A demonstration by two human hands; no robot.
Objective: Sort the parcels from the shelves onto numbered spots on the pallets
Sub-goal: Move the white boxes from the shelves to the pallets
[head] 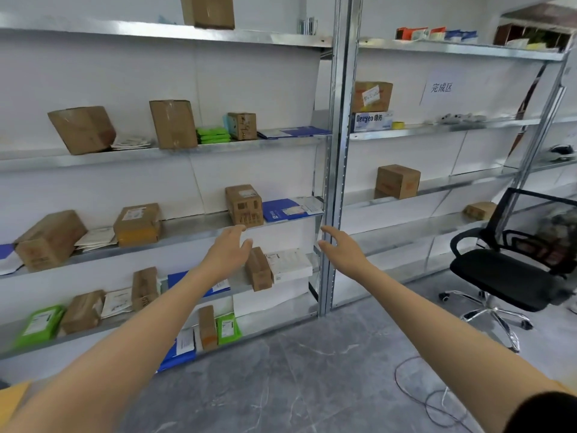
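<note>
Resting on the middle shelf: a small brown carton (244,205) with printed labels stands upright near the right end of the middle shelf (193,229), close to its front edge.
Carton's neighbour: a blue envelope (282,210) lies flat just to its right; you cannot tell whether the two touch.
Your left: your left hand (229,250) is stretched out, fingers straight, thumb spread, holding nothing. The fingertips sit just under the carton's front face at the shelf edge; contact cannot be told.
Your right: your right hand (342,245) is stretched forward too, fingers loosely apart and empty, in front of the steel post (335,151) and apart from the carton.
Same shelf, leftward: a labelled box (137,224), then a larger tilted box (50,239), with white mailers between them.
Shelf below: a narrow carton (258,269) just beside a white flat box (290,264), right of your left hand.
Shelf above: green packets (213,135) stacked between two brown boxes.
Right bay: a lone carton (397,181) on its shelf; a paper sign (441,87) on the wall above.
Floor: grey floor (312,370), a black office chair (505,267) at right, a thin cable (415,385) near it.
</note>
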